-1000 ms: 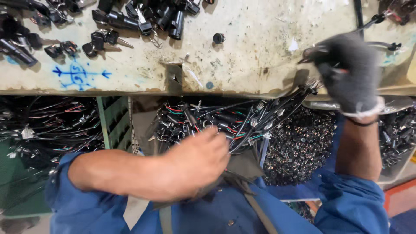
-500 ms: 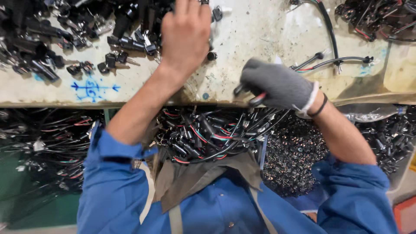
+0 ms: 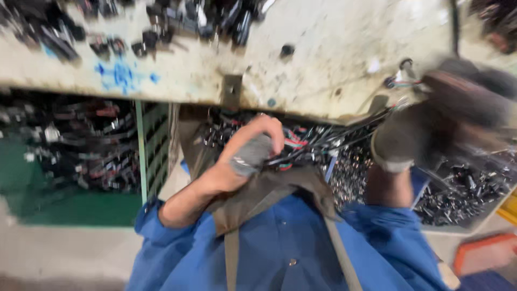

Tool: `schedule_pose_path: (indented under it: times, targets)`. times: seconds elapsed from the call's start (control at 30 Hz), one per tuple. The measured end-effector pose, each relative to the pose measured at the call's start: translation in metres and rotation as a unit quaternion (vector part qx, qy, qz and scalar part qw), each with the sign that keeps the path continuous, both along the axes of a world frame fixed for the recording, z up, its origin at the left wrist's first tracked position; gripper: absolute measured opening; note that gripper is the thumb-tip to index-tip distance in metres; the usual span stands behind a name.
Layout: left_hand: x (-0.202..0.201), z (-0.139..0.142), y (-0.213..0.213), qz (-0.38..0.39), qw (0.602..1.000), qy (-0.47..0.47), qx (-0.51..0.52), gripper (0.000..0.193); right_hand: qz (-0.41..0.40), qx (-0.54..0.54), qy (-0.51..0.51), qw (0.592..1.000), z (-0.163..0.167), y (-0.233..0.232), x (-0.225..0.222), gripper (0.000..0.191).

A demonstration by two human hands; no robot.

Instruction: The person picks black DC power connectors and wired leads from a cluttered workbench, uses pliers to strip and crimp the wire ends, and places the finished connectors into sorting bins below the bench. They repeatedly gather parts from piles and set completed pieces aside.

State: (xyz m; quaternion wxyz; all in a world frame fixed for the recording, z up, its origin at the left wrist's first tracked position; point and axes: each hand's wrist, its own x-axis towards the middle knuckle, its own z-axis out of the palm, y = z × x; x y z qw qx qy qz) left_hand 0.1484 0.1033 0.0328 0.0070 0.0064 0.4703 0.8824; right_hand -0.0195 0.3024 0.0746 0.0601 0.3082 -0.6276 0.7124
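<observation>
My bare left hand (image 3: pixel 245 156) is down at the front of my brown apron (image 3: pixel 269 196). Its fingers curl around a small grey piece (image 3: pixel 252 153), just above a heap of wired black parts (image 3: pixel 307 143) under the bench edge. My right hand (image 3: pixel 436 126) wears a dark grey glove and is badly blurred. It hovers at the right end of the worn cream bench (image 3: pixel 334 48), close to a short wired part (image 3: pixel 401 81) lying there. Whether it grips anything is not visible.
Several black plug parts (image 3: pixel 161 27) lie along the far left of the bench, and a single one (image 3: pixel 287 51) sits mid-bench. A bin of small dark metal pieces (image 3: pixel 463 194) is below right, a green crate (image 3: pixel 156 145) with wires below left, an orange box (image 3: pixel 484 253) at the lower right.
My left hand has dropped from the bench top back down to the apron. My gloved right hand has swung right and upward, and the camera has tipped.
</observation>
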Motion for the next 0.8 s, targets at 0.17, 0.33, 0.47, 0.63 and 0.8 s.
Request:
schedule_pose_path:
  times: [0.17,0.33,0.47,0.63,0.8]
  targets:
    - [0.004,-0.021,0.009,0.019,0.931,0.077,-0.355,0.044,0.202,0.17,-0.13,0.956,-0.02,0.017,0.063,0.021]
    - [0.003,-0.022,0.016,0.03,0.818,0.117,-0.563,0.05,0.236,0.385,-0.144,0.88,-0.016,0.01,0.053,0.017]
    - [-0.007,-0.033,0.018,0.006,0.823,0.085,-0.562,0.039,0.266,0.361,0.107,0.888,0.0,-0.01,0.043,0.022]
    - [-0.003,-0.043,0.013,-0.14,0.98,-0.088,-0.114,0.04,0.103,0.014,-0.045,0.994,0.014,-0.03,0.072,0.023]
    - [0.024,-0.044,0.044,-0.084,0.976,-0.166,0.109,0.052,-0.003,-0.129,-0.33,0.935,-0.022,-0.043,0.095,0.023]
